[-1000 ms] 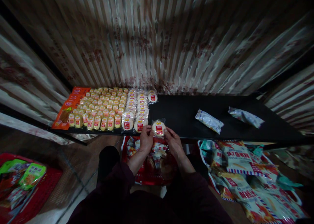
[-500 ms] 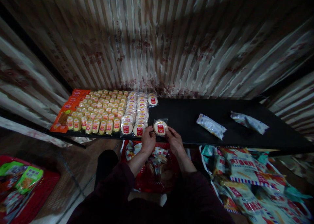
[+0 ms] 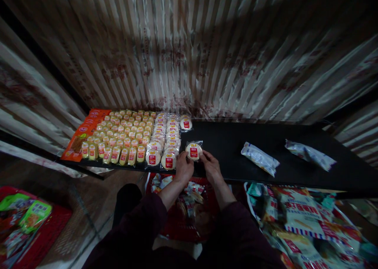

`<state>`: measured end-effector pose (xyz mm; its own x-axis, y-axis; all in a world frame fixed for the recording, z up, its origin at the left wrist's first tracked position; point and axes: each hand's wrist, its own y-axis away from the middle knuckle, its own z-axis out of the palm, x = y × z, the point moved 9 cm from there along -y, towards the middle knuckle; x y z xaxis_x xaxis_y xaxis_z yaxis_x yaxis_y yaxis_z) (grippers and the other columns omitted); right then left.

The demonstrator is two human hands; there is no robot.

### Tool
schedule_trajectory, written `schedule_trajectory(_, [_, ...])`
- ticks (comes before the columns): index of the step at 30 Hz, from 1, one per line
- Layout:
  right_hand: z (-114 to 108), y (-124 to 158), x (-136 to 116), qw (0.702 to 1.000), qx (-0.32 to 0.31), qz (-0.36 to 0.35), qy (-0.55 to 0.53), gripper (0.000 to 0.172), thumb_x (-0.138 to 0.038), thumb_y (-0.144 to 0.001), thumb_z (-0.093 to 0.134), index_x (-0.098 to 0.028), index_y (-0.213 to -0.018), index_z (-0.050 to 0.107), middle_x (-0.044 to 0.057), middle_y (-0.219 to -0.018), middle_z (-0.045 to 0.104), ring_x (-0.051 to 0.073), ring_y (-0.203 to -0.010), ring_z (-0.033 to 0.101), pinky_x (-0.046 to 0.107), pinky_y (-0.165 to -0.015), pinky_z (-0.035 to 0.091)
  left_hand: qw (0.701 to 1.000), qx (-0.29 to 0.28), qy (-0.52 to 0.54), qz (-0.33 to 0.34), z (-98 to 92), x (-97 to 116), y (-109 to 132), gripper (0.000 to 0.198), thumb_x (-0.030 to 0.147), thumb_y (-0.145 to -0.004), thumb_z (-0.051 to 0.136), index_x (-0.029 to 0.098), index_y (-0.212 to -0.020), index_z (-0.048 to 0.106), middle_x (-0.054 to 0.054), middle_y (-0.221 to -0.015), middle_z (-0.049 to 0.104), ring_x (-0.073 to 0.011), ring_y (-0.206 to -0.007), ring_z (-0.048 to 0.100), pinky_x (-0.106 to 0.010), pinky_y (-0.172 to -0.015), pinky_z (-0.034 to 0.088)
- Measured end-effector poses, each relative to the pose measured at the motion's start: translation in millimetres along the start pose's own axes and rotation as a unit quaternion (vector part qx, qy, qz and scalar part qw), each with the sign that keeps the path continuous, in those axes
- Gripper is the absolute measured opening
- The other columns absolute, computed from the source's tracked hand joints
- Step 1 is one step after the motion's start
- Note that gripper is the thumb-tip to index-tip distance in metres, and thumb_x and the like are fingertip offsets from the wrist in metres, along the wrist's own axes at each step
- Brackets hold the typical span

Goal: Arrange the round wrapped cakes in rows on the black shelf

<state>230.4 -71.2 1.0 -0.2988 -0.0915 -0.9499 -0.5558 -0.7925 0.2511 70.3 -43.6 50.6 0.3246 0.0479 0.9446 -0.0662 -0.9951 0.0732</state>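
Note:
A round, pale pastry in a clear wrapper with a red label is held between my two hands above the front of the black shelf. My left hand grips its lower left edge, fingers closed. At its right edge, my right hand pinches the wrapper. To the left lie two columns of the same wrapped round pastries, overlapping from back to front. One more round pastry sits alone at the back, starting a column beside them.
Rows of small oblong wrapped cakes and an orange bag fill the shelf's left end. Two white packets lie at right. Below are a red basket of pastries, bagged snacks and another red basket.
My hands, with the round pastry between them, have moved slightly farther over the shelf. The view has shifted a little; the laid-out pastries stay in place.

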Motion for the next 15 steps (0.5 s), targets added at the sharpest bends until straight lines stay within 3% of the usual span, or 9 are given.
schedule_trajectory(6, [5, -16, 0, 1.000, 0.006, 0.008, 0.001, 0.040, -0.037, -0.052, 0.077, -0.019, -0.088, 0.070, 0.000, -0.078, 0.070, 0.016, -0.068, 0.062, 0.027, -0.063, 0.051, 1.000, 0.001, -0.005, -0.027, 8.3, -3, -7, 0.039, 0.005, -0.070, 0.055, 0.016, -0.106, 0.062, -0.012, -0.131, 0.053, -0.0244, -0.129, 0.041, -0.039, -0.112, 0.024])
schedule_trajectory(15, [11, -35, 0, 1.000, -0.014, 0.008, 0.021, 0.039, -0.037, -0.055, 0.076, -0.021, -0.089, 0.069, 0.000, -0.077, 0.071, 0.016, -0.067, 0.062, 0.028, -0.064, 0.050, 0.999, -0.011, 0.015, -0.027, 20.7, -5, -19, 0.049, 0.008, -0.070, 0.053, 0.016, -0.118, 0.056, -0.012, -0.141, 0.044, -0.0250, -0.134, 0.035, -0.039, -0.113, 0.023])
